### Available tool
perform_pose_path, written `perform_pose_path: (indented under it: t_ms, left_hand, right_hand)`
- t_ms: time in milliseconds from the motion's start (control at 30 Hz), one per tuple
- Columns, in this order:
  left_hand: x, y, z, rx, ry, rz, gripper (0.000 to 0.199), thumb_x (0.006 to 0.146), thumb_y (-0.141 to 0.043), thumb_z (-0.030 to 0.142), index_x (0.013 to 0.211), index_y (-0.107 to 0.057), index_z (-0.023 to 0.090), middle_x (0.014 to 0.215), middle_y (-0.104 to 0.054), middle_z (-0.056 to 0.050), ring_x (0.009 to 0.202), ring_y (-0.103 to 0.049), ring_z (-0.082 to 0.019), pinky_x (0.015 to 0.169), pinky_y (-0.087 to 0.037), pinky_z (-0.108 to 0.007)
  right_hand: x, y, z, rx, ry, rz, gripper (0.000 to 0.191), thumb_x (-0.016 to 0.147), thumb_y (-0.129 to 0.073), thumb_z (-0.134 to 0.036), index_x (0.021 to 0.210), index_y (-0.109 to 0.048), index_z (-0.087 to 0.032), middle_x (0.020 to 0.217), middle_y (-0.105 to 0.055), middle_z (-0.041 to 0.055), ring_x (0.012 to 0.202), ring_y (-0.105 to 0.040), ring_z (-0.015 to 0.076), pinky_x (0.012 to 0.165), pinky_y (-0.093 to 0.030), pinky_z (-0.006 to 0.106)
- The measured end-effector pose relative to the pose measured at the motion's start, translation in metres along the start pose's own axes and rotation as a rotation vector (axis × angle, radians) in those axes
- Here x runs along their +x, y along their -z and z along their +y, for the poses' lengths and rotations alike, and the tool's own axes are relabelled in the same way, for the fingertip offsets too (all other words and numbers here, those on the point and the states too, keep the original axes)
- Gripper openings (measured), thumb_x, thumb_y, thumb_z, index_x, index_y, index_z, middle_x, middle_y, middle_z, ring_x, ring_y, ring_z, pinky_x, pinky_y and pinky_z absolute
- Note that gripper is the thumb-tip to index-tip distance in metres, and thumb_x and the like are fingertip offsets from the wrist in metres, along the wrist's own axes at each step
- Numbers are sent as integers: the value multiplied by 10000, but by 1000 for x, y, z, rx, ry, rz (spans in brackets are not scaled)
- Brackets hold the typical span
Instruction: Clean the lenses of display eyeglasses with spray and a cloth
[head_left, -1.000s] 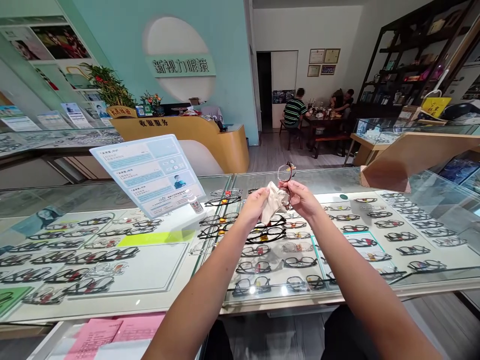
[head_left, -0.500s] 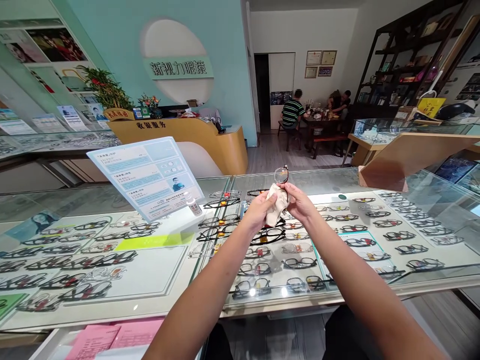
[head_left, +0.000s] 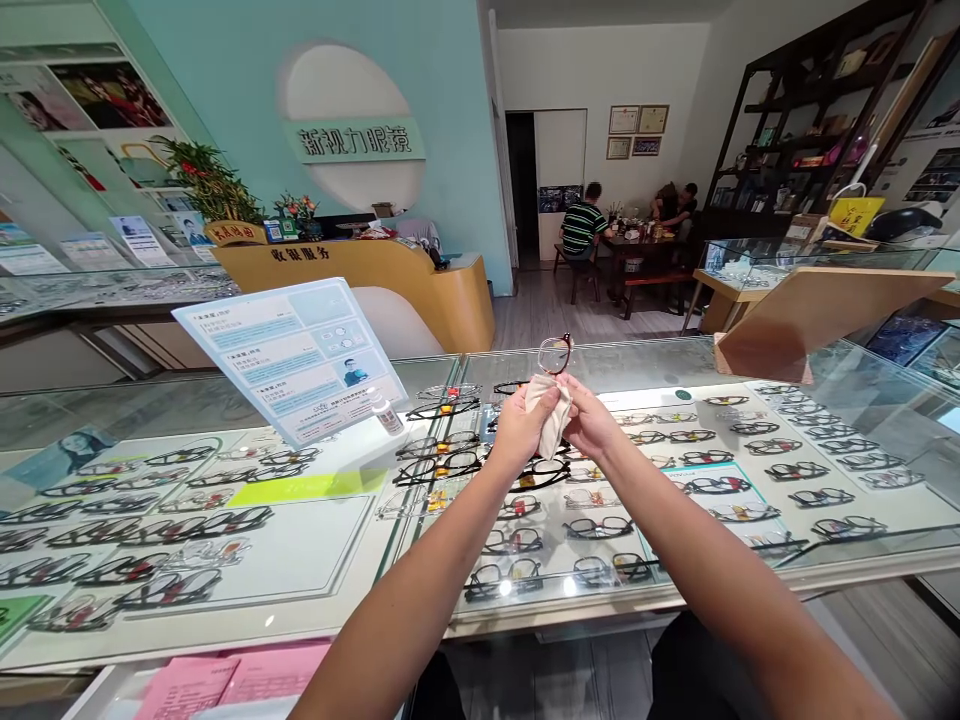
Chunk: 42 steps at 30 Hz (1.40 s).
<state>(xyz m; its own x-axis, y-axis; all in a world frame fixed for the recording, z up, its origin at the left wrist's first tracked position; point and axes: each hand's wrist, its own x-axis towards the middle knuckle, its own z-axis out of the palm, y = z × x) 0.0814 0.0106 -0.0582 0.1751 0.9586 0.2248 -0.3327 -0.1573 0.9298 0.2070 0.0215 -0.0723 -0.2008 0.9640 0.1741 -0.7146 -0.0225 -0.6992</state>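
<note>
Above the glass display counter, a pair of glasses (head_left: 556,354) with a dark reddish rim stands up from between my hands, one round lens showing. My left hand (head_left: 520,425) is closed on a cream cloth (head_left: 553,408), its thumb pressed on the cloth's front. Close beside it, my right hand (head_left: 589,418) is closed on the glasses near their lower edge, touching the cloth. The rest of the frame is hidden by the cloth and fingers.
Rows of glasses (head_left: 598,527) lie under the counter's glass top (head_left: 637,372). On it stand a tilted blue leaflet (head_left: 300,360), a small bottle (head_left: 388,417) and a wooden board (head_left: 795,315). People (head_left: 585,228) sit at a far table.
The glasses have moved slightly left and turned a little, and my left hand and the cloth have shifted with them. Both hands stay closed.
</note>
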Motion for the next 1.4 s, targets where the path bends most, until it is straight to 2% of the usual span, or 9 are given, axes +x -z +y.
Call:
perform_pose_path:
  t_ms: [100, 267, 433, 600, 700, 967, 1100, 1267, 1400]
  left_hand:
    - [1, 1, 0, -3, -29, 25, 635, 686, -915, 716, 921, -742, 152, 759, -700, -12, 658, -593, -135, 635, -463, -246]
    - [0, 7, 8, 9, 32, -88, 625, 754, -864, 739, 942, -768, 150, 695, -650, -8, 620, -554, -130, 616, -446, -252]
    - [-5, 6, 16, 34, 72, -238, 653, 706, -962, 585, 1160, -762, 159, 900, -741, -43, 738, -630, -157, 684, -468, -247]
    - [-8, -1, 13, 97, -115, -74, 594, 748, -919, 621, 1102, -757, 172, 906, -730, -40, 771, -633, -173, 726, -489, -265]
    - [-7, 2, 15, 129, -195, -52, 578, 820, -829, 699, 1034, -776, 164, 863, -707, -39, 749, -600, -166, 721, -485, -270]
    - [-5, 13, 23, 148, -28, -304, 589, 817, -845, 669, 1119, -780, 167, 890, -705, -53, 759, -587, -180, 728, -466, -277]
    - [-8, 10, 20, 192, -78, -230, 622, 802, -883, 597, 1219, -752, 155, 922, -730, -50, 766, -611, -174, 737, -477, -268]
    - [-3, 9, 13, 205, -190, -95, 617, 868, -783, 698, 1123, -792, 136, 907, -751, -60, 791, -641, -176, 751, -494, -268]
    - [4, 13, 9, 156, -123, -133, 664, 872, -732, 773, 1097, -799, 152, 917, -770, -62, 787, -667, -166, 755, -518, -263]
  right_hand:
    - [-4, -8, -1, 37, 15, 18, 321, 714, -989, -363, 869, -732, -249, 859, -780, -43, 708, -686, 101, 690, -571, 204]
    - [-6, -7, -12, -24, 12, 23, 297, 752, -959, -434, 915, -790, -252, 966, -814, -6, 850, -739, 152, 803, -607, 254]
    - [-7, -3, -20, -51, 52, 30, 281, 754, -949, -458, 868, -798, -251, 1076, -833, 22, 932, -752, 181, 885, -620, 302]
    - [-13, -14, -14, -120, 43, -5, 320, 777, -929, -507, 941, -834, -249, 1175, -833, 57, 972, -764, 207, 825, -607, 299]
    - [-16, -18, -13, -156, 53, -15, 331, 785, -924, -502, 989, -860, -250, 1166, -838, 58, 976, -764, 202, 786, -591, 273]
    - [-11, -8, -26, -101, 53, 29, 330, 726, -957, -506, 902, -869, -242, 1069, -849, 37, 884, -752, 169, 826, -596, 269]
    - [-13, -12, -23, -88, 42, 17, 343, 718, -969, -510, 902, -865, -240, 1054, -846, 33, 892, -740, 160, 822, -592, 253]
    - [-14, -16, -17, -98, 24, 7, 386, 706, -989, -462, 989, -866, -229, 912, -823, 19, 764, -694, 132, 698, -548, 228]
    - [-14, -16, -23, -143, 75, 21, 367, 712, -977, -499, 945, -876, -235, 974, -831, 44, 855, -719, 168, 832, -574, 271]
